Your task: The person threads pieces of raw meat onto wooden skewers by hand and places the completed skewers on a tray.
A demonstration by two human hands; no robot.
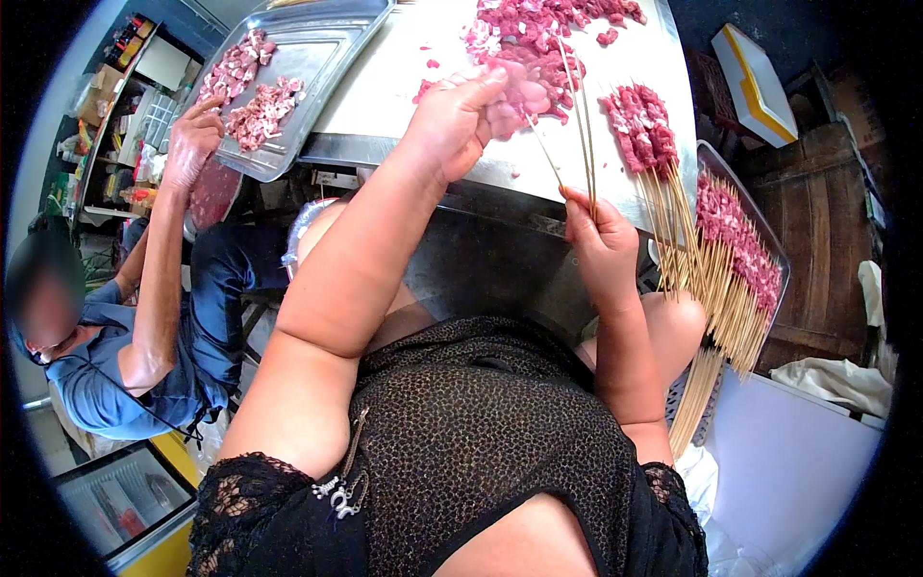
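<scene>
My left hand (pixel 452 125) is at the front of the white table, its fingers bent and partly blurred around pink meat beside a pile of cut raw meat (pixel 538 48). The tip of one thin wooden skewer (pixel 546 152) reaches the meat at these fingers. My right hand (pixel 601 236), at the table's front edge, is closed round the lower ends of that skewer and of others (pixel 585 125) pointing up over the table. To its right, skewers loaded with meat (pixel 639 125) lie side by side, bare ends toward me.
A metal tray (pixel 332 67) with meat pieces (pixel 264 111) is at the upper left, a co-worker's hand (pixel 195 139) at its meat. At right, another tray (pixel 784 255) holds many loaded skewers (pixel 735 240). Bare sticks (pixel 697 399) are below it. A white-and-yellow box (pixel 755 82) stands beyond.
</scene>
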